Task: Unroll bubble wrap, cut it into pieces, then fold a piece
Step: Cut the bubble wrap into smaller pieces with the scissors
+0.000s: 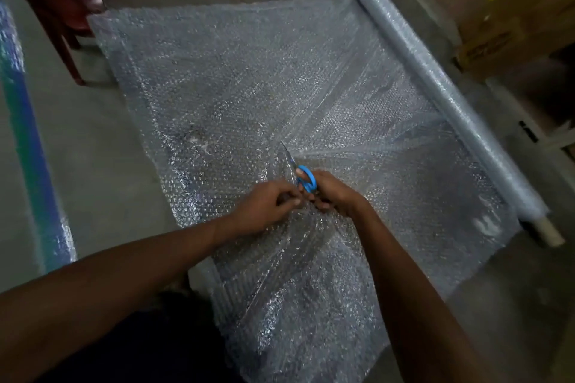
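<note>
Wrap [249,78] lay unrolled on the floor [93,149]. Our right hand [334,193] gripped scissors [303,176] partway through the cut; left hand [267,205] pinched the wrap. Folding remained.

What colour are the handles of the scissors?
Bright blue; the scissors show clearly in the head view, held in the right hand.

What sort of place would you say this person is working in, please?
Probably a storeroom or packing area. The bubble wrap lies spread on a bare concrete floor, still attached to its long roll, with cardboard boxes stacked beside it.
</note>
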